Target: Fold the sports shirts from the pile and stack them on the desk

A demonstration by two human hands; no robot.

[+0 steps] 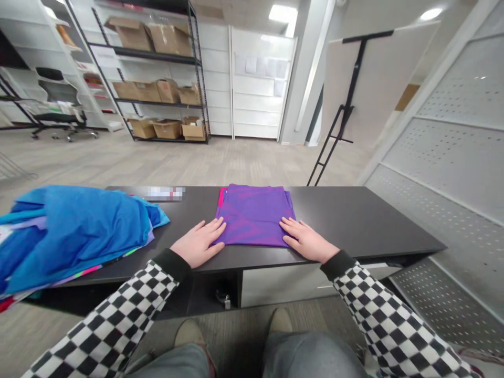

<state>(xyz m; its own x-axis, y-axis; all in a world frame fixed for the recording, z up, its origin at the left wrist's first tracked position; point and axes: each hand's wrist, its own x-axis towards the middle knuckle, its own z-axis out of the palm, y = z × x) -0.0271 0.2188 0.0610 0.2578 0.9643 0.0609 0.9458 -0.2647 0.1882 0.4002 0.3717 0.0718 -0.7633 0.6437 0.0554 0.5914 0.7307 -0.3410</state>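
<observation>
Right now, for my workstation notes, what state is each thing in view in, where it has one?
Purple rectangular fabric: folded flat, slightly creased.
Bare left hand: open, palm down, fingers on the fabric's left side.
Bare right hand: open, palm down, fingers on its right side.
Bright blue fabric heap: loose, rumpled, spilling over the black rectangular table.
Lowest brown cardboard boxes: look open-topped.
White rectangular ceiling light: lit.

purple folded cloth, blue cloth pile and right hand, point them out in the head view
Purple folded cloth (254, 215): head view, middle of its upper face.
Blue cloth pile (88, 215): head view, the blue fabric on top.
Right hand (309, 241): head view, back of the hand.
</observation>
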